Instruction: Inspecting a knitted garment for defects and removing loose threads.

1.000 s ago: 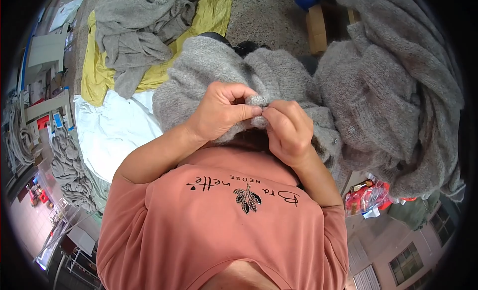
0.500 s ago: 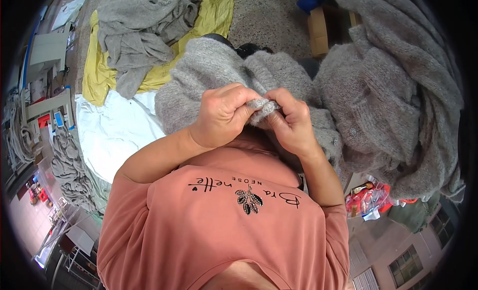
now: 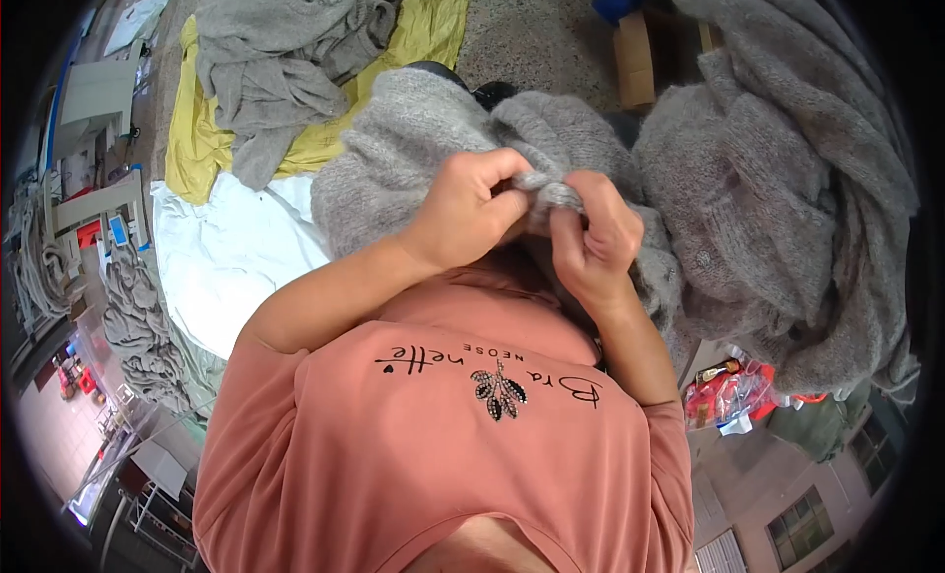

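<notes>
A fuzzy grey knitted garment lies bunched over my lap. My left hand pinches a rolled edge of it between thumb and fingers. Close on the right, my right hand grips the same edge, thumb and fingers pressed together. Between the two hands the knit makes a small twisted fold. Whether a needle or other small thing is in my fingers cannot be made out.
More grey knitwear is heaped at the right. At the far left, another grey knit pile rests on a yellow sheet, beside a white sheet. A cardboard box stands beyond, and red plastic packets lie at right.
Both hands have shifted slightly to the right with the knit edge between them. My right hand has turned, and its fingers are curled more tightly.
</notes>
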`<state>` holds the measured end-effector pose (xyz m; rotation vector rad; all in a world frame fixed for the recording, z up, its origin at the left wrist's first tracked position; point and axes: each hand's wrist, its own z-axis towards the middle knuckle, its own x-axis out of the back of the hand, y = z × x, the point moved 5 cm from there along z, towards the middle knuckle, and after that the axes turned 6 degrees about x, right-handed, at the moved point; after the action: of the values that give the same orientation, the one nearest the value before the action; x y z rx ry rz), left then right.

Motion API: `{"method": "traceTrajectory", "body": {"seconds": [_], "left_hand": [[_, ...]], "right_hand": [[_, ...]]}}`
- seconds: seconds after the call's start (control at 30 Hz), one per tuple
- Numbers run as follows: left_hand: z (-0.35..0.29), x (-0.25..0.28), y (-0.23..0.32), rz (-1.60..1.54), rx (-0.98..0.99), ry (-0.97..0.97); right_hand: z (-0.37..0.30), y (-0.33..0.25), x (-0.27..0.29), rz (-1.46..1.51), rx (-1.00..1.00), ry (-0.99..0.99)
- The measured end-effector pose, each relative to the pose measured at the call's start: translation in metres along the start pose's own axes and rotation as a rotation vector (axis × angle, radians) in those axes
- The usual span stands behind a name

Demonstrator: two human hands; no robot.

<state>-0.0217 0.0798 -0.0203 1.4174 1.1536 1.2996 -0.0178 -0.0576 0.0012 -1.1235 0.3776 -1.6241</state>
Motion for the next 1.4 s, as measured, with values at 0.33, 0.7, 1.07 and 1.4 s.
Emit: {"method": "traceTrajectory", "body": {"seconds": [0.33,0.7,1.07,1.4], "left_hand": [[-0.006,0.022,0.008,0.484,-0.211,-0.102],[-0.012,0.035,-0.018,-0.492,0.461,-0.300],[-0.016,0.008,-0.012,-0.508,0.432,-0.392],[-0.014,0.007,-0.016,-0.444,0.479,-0.392]], "right_hand": [[-0.011,0.042,0.024,0.439,-0.604,0.184],[-0.013,0.036,0.028,-0.040,-0.426,-0.035],[-0.012,0.020,-0.025,0.599,-0.565,-0.596],[-0.018,0.030,-0.022,0.900,-0.767,-0.256]]}}
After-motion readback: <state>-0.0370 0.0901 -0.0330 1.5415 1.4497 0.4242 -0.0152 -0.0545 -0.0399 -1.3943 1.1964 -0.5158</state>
